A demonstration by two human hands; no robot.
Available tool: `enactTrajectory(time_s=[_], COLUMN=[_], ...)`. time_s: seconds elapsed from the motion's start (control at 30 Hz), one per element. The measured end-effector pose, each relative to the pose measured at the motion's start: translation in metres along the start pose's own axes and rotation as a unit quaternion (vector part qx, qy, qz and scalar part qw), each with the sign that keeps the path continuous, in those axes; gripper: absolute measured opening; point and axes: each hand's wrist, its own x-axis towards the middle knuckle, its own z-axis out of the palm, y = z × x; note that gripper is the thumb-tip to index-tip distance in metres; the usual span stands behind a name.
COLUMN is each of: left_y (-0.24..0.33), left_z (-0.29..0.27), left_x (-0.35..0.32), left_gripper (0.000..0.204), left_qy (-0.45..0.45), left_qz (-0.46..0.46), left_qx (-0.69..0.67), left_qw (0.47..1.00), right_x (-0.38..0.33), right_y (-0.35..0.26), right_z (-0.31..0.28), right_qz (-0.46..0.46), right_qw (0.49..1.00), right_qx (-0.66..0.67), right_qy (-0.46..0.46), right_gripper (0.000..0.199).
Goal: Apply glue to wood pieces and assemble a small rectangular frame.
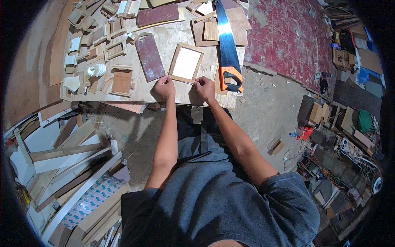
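Two hands (165, 87) (205, 88), fingers curled nearly closed at wooden frame (175, 60); can't tell hold. Likely light, stiff; grip opposite sides.

- Small rectangular frame (175, 59): brown wood on all four sides.
- White panel (186, 62): fills the frame's middle.
- Pose: frame lies flat, slightly askew, left of the orange-handled handsaw (227, 49).

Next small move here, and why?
Probably press the near wooden strip snug against the white panel: the left hand and right hand are at its two ends, and other strips border the panel's remaining sides. Any gap is too small to tell.
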Motion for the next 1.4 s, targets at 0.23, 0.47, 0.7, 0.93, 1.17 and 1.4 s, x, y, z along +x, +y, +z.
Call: enactTrajectory(time_s=[0.23,0.47,0.7,0.93,1.17,1.4], left_y=[0.021,-0.017,-0.014,0.009,-0.007,0.001], left_z=[-0.006,0.002,0.001,0.005,0.008,0.017], left_x=[-0.006,0.005,0.002,-0.004,0.004,-0.002], left_gripper=[0.011,0.011,0.015,0.016,0.016,0.016], left_qy=[-0.041,-0.054,-0.041,-0.027,-0.014,0.004], left_qz=[-0.024,-0.042,-0.021,-0.002,-0.014,-0.015], left_qx=[0.018,-0.08,-0.06,0.03,-0.011,0.02], left_qw=[0.999,0.994,0.997,0.999,1.0,1.0], right_x=[0.001,-0.003,-0.002,0.005,0.004,0.008], right_y=[0.016,0.014,0.01,0.025,0.012,0.008], right_z=[0.003,0.004,0.004,0.002,0.0,-0.009], right_qz=[-0.005,-0.005,0.0,-0.02,-0.01,0.045], right_qw=[1.0,1.0,1.0,1.0,0.999,0.998], right_qx=[-0.01,0.009,0.002,0.011,-0.018,0.006], right_qy=[0.005,-0.003,-0.007,-0.016,-0.034,-0.041], right_gripper=[0.011,0.011,0.011,0.011,0.014,0.017])
